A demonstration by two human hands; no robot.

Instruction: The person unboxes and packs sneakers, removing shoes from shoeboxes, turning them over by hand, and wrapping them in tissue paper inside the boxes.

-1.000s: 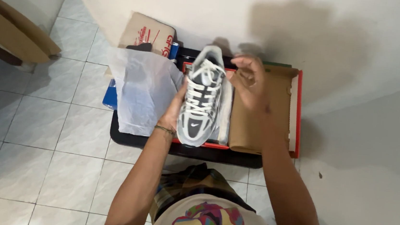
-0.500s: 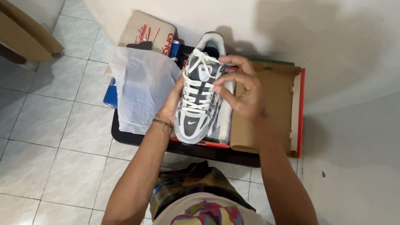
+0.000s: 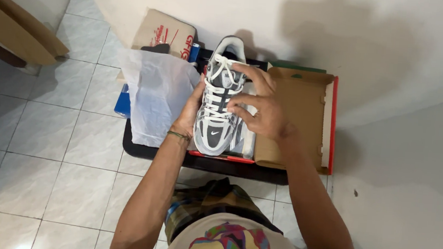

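The room is evenly lit, fairly bright, with soft light from behind the person. A broad, blurry-edged shadow falls on the pale plaster wall [image 3: 346, 39], and the glossy white floor tiles [image 3: 45, 125] show mild sheen. Focus is sharp throughout; edges bend slightly outward.

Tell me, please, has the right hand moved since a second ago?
Yes. The right hand has come down and leftward from the open box lid onto the sneaker's laces.
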